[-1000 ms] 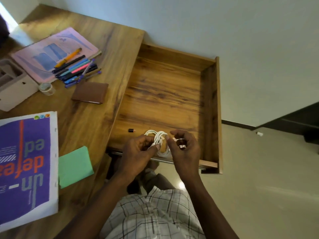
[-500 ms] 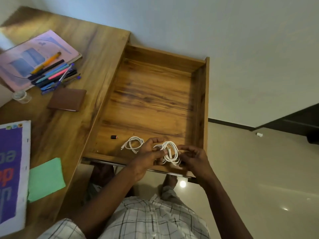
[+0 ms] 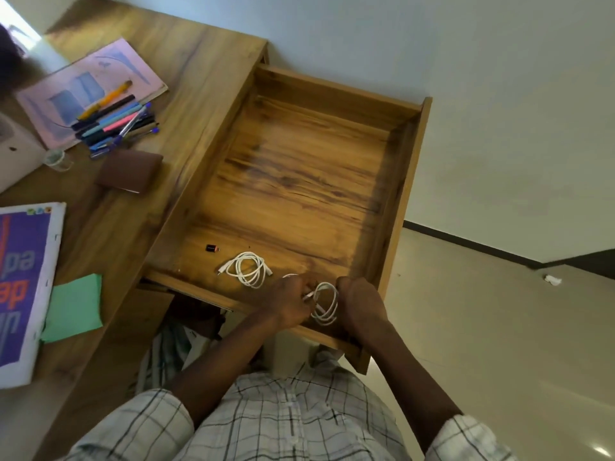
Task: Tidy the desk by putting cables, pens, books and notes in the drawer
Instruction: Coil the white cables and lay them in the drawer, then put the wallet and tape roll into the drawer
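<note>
Holding a coiled white cable [image 3: 324,304] between both hands at the near edge of the open wooden drawer [image 3: 397,194], just above its front rail. Left hand [image 3: 289,302] curling fingers around the coil's left side, pinching a strand and a plug end; right hand [image 3: 361,306] closing in a loose fist against the coil's right side, exact finger grip hidden behind the knuckles. Lying already on the drawer floor, just left of the hands and apart from them, a second white cable coil [image 3: 248,268], and beyond it, nearer the drawer's left wall, a small dark adapter-like piece [image 3: 212,248], too small for telling what it is. Waiting on the desk [image 3: 199,61] to the left: a bunch of pens [image 3: 116,123] resting partly on a pink booklet [image 3: 90,91], a brown notebook [image 3: 129,172] just below the pens, a green note [image 3: 73,309] near the desk's front edge, touching the right edge of a large purple-and-white book [image 3: 23,287], a small roll of clear tape [image 3: 57,159], and a white box [image 3: 16,151] at the far left edge. Wearing a plaid shirt [image 3: 283,420] with sleeves pushed up, forearms reaching forward over the drawer front.
</note>
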